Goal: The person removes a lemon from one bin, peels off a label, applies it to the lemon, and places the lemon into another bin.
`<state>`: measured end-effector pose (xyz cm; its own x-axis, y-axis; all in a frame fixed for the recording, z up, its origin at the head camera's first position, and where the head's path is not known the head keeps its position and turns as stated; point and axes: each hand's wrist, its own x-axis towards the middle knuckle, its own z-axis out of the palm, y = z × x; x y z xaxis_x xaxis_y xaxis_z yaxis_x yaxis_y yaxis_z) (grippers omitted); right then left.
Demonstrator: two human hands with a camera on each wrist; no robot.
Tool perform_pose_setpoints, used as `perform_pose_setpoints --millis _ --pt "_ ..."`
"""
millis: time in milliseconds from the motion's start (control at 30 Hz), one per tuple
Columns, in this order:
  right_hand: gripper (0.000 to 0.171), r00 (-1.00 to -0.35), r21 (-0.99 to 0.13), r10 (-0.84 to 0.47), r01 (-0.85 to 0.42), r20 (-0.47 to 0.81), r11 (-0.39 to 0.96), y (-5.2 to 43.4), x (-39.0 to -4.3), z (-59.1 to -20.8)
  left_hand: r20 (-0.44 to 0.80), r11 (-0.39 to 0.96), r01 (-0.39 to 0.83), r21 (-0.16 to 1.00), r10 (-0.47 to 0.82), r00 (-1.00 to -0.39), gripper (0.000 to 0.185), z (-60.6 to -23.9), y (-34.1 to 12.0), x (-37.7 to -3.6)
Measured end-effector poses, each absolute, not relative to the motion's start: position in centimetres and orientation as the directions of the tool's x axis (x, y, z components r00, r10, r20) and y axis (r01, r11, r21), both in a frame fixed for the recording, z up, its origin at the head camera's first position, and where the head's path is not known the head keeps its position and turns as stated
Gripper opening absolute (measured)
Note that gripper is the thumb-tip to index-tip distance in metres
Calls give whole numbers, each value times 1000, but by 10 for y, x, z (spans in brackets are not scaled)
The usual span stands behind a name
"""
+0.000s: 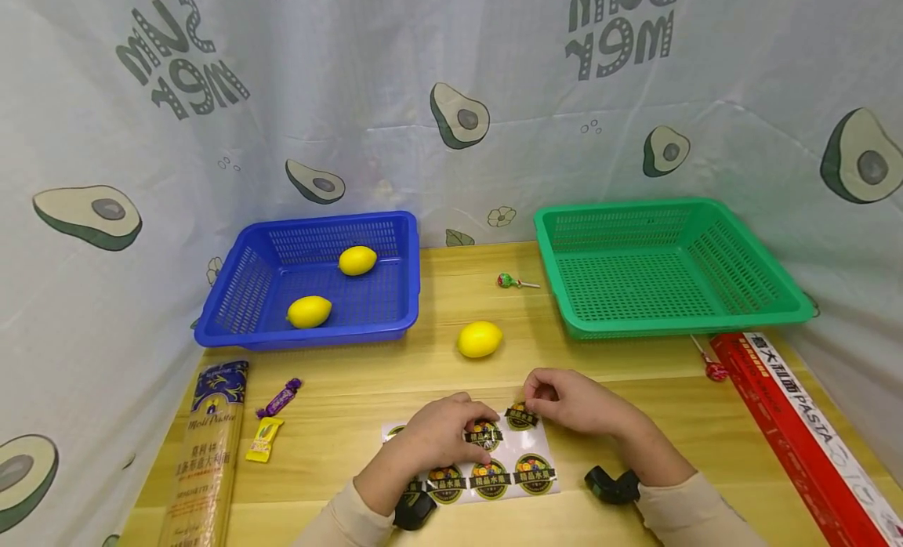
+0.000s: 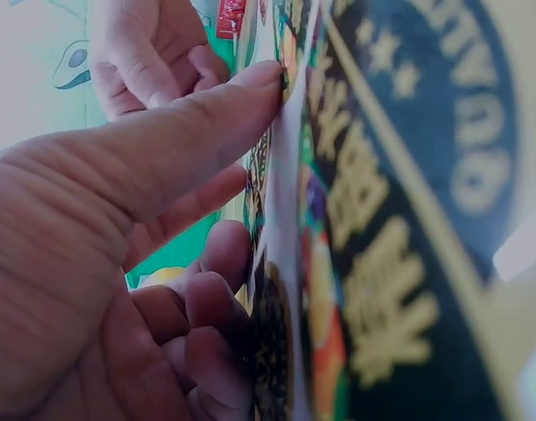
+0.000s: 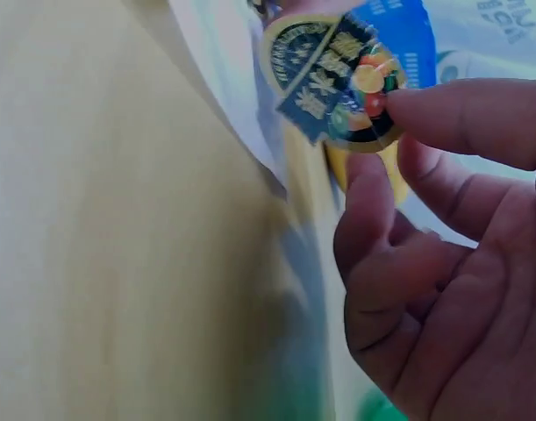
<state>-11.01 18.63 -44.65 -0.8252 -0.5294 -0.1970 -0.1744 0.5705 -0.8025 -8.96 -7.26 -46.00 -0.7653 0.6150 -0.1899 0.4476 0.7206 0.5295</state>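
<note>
A white sticker sheet [image 1: 524,453] with round black-and-gold labels lies at the table's near edge. My left hand [image 1: 440,431] rests on the sheet, fingers pressing it down; in the left wrist view those fingers [image 2: 189,132] touch the sheet [image 2: 382,263]. My right hand [image 1: 564,400] pinches one round sticker [image 1: 521,416] at the sheet's top right corner, lifting it; the right wrist view shows the sticker [image 3: 333,74] partly peeled, between thumb and forefinger [image 3: 478,118]. A loose lemon [image 1: 480,338] lies just beyond the hands.
A blue basket [image 1: 240,296] at back left holds two lemons [image 1: 357,260] [image 1: 309,312]. A green basket [image 1: 776,288] stands at back right. Lollipops [image 1: 509,280] [image 1: 714,368], candies [image 1: 280,398] [image 1: 264,440], a pasta pack [image 1: 208,453] and a red pasta box [image 1: 797,422] lie around.
</note>
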Motion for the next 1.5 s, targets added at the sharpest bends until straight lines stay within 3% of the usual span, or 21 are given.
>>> perform_pose_setpoints --millis 133,233,400,533,700,1000,1167,1500 --pt "8 -841 -839 -510 -140 -179 526 184 -109 -444 -185 713 454 534 622 -761 54 -460 -74 -90" --pt "8 -850 -864 -499 -117 -168 490 178 -107 -444 -147 670 433 603 627 -765 50 -460 -77 -91" --pt "8 -858 -884 -498 -133 -124 449 171 -103 -442 -16 473 320 821 578 -816 39 -458 -77 -94" --pt "11 -855 -904 -510 -147 -87 401 165 -101 -443 37 341 263 902 548 -836 22 -456 -75 -92" --pt "19 -879 -911 -473 -138 -69 389 163 -103 -445 48 304 214 928 472 -880 8 -455 -75 -92" --pt "15 -918 -886 -380 -80 -114 457 163 -106 -448 25 277 138 951 377 -926 9 -455 -74 -91" --pt "10 -941 -866 -330 -106 -71 489 159 -108 -443 -7 311 119 943 376 -926 10 -455 -73 -91" --pt "6 -933 -835 -360 -203 7 511 146 -131 -428 9 286 92 954 277 -961 12 -454 -64 -105"
